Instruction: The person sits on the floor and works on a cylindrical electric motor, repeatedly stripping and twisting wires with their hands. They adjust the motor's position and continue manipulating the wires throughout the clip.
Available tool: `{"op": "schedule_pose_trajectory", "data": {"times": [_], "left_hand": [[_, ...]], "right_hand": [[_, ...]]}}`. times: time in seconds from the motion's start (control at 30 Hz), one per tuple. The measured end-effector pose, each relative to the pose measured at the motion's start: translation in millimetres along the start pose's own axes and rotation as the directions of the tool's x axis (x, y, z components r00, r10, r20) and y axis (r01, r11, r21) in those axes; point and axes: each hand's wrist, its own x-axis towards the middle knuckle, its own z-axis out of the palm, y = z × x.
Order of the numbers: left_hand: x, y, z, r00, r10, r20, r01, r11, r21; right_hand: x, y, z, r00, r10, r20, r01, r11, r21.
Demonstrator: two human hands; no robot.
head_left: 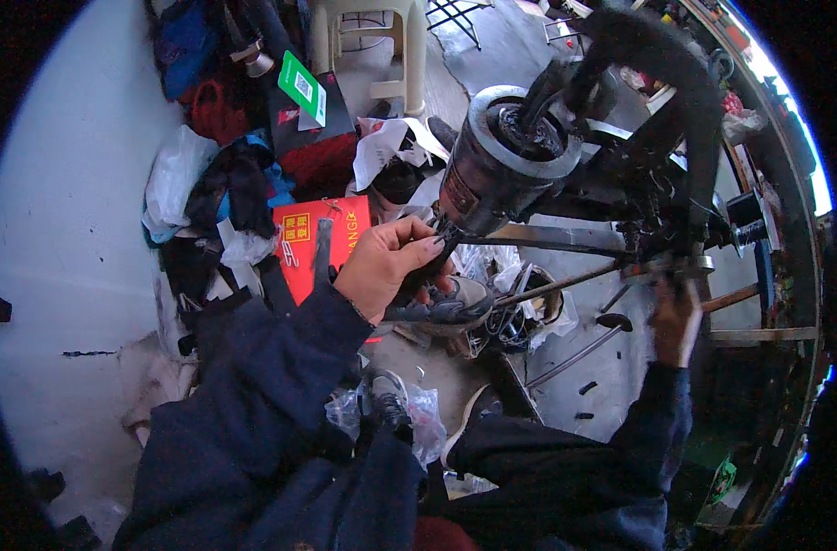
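A: Head view, the hands. What does the left hand [386,262] hold?

B: A dark piece [437,254], pinched between thumb and fingers (its exact kind is hard to tell). The piece lies at the lower edge of a dark metal drum [481,188], part of the machine [611,174].

A: And the right hand [673,321]?

B: Raised at the machine's right part, fingers up against a round metal disc [667,269]. The hand is blurred; whether it grips the disc or merely touches it, one cannot tell.

A: The surroundings?

B: Just below the left hand, a grey sneaker [460,306]; left of it, a red box [297,262] printed in yellow and white. Farther up, a green-and-white card [302,89] stands tilted near a pale plastic stool [413,55]. At the left, a white plastic bag [178,170] lies against dark cloth [218,191].
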Motion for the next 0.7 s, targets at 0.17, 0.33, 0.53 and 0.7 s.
{"op": "schedule_pose_trajectory", "data": {"times": [0.17, 0.33, 0.53, 0.7], "left_hand": [[2, -1, 0, 0.999, 0.023, 0.027, -0.023, 1.000, 0.001], [-1, -1, 2, 1.000, 0.004, 0.009, -0.004, 1.000, -0.012], [1, -5, 0, 1.000, 0.012, 0.025, -0.012, 1.000, 0.002], [1, -5, 0, 0.998, 0.039, 0.043, -0.039, 0.999, 0.015]], "right_hand": [[42, 71, -58, 0.986, 0.026, -0.166, -0.073, 0.956, -0.284], [29, 149, -11, 0.861, 0.495, 0.122, -0.500, 0.777, 0.382], [-8, 29, 10, 0.952, 0.225, 0.206, -0.211, 0.974, -0.085], [36, 39, -55, 0.992, -0.086, -0.097, 0.058, 0.965, -0.257]]}}
